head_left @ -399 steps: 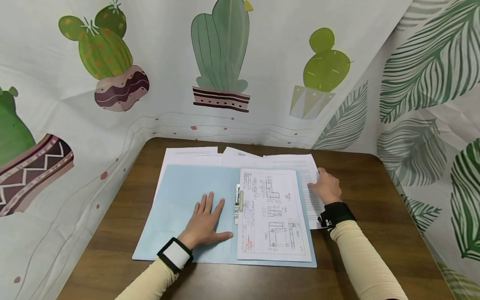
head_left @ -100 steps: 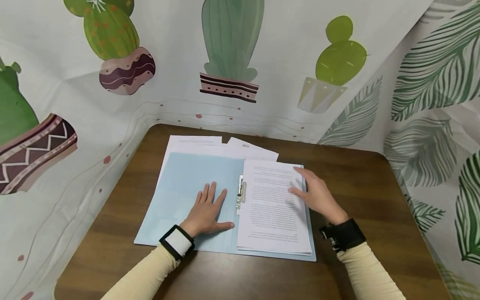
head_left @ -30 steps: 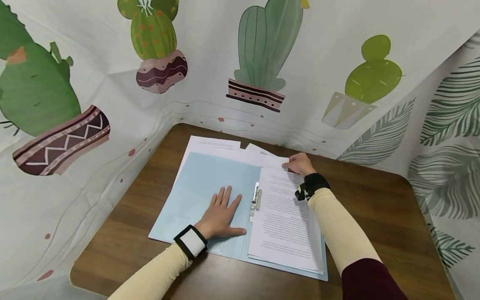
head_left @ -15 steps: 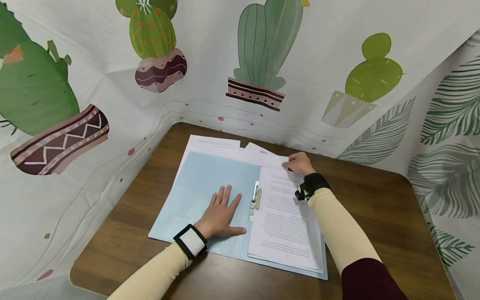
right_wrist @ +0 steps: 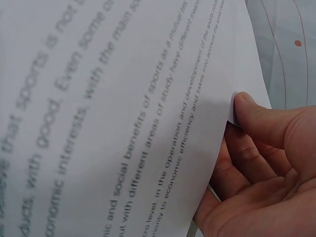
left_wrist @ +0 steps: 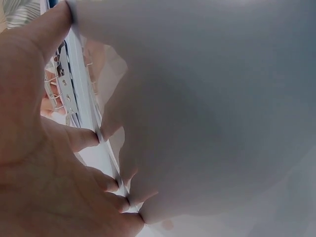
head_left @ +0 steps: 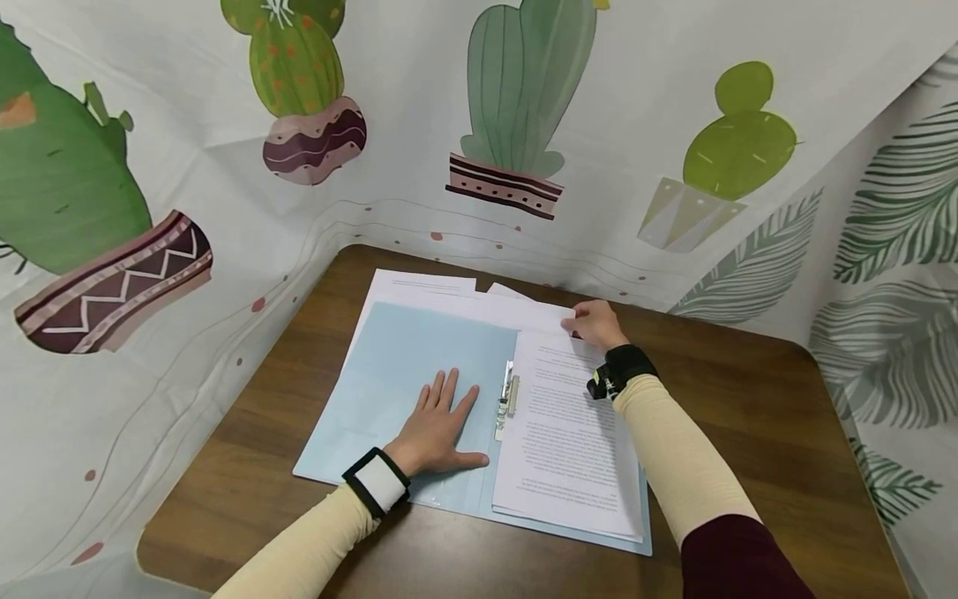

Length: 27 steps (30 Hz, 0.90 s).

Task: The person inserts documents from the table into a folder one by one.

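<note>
The step in hand appears to be taking up a loose sheet (head_left: 545,314) at the head of the open blue clip folder (head_left: 404,349). The right hand (head_left: 599,324) pinches that sheet's corner between thumb and fingers, beside the top edge of the printed pages (head_left: 572,441). The left hand (head_left: 437,437) lies flat on the folder's left cover, fingers spread, well apart from the other, near the lever clip (head_left: 512,396). Both rest over the wooden desk (head_left: 247,433). How far the sheet runs beneath the folder is hard to tell. The next move seemingly calls for a firm pinch and a steady folder.
</note>
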{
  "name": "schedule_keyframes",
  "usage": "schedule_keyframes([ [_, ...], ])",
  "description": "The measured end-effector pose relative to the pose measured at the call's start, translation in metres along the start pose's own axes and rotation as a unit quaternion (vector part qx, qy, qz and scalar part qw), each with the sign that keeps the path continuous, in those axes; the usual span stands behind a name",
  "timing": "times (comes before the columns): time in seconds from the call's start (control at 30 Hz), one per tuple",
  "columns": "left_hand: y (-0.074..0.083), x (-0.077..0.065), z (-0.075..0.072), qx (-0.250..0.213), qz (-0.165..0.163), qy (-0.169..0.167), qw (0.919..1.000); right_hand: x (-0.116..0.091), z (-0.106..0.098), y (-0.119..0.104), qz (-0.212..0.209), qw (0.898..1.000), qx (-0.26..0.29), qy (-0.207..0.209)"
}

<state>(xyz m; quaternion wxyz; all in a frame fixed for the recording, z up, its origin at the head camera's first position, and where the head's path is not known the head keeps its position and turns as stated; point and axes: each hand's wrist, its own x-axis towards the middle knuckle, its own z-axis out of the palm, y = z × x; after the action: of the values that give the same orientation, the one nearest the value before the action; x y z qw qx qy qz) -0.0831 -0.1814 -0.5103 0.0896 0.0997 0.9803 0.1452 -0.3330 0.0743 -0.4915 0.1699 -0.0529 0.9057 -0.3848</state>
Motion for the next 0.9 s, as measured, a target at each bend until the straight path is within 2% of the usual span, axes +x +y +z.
schedule_keyframes([
  [0.47, -0.001, 0.0, 0.001, -0.002, 0.004, -0.001, 1.0, -0.006, -0.013, -0.011, -0.058, 0.997, 0.036, 0.027],
  [0.7, 0.0, 0.0, 0.001, -0.004, 0.003, -0.003, 1.0, -0.011, -0.027, -0.02, -0.044, 0.997, 0.041, 0.043],
  [0.9, 0.0, 0.001, 0.002, 0.0, 0.004, -0.004, 1.0, -0.016, -0.039, -0.026, -0.094, 0.991, 0.045, 0.089],
])
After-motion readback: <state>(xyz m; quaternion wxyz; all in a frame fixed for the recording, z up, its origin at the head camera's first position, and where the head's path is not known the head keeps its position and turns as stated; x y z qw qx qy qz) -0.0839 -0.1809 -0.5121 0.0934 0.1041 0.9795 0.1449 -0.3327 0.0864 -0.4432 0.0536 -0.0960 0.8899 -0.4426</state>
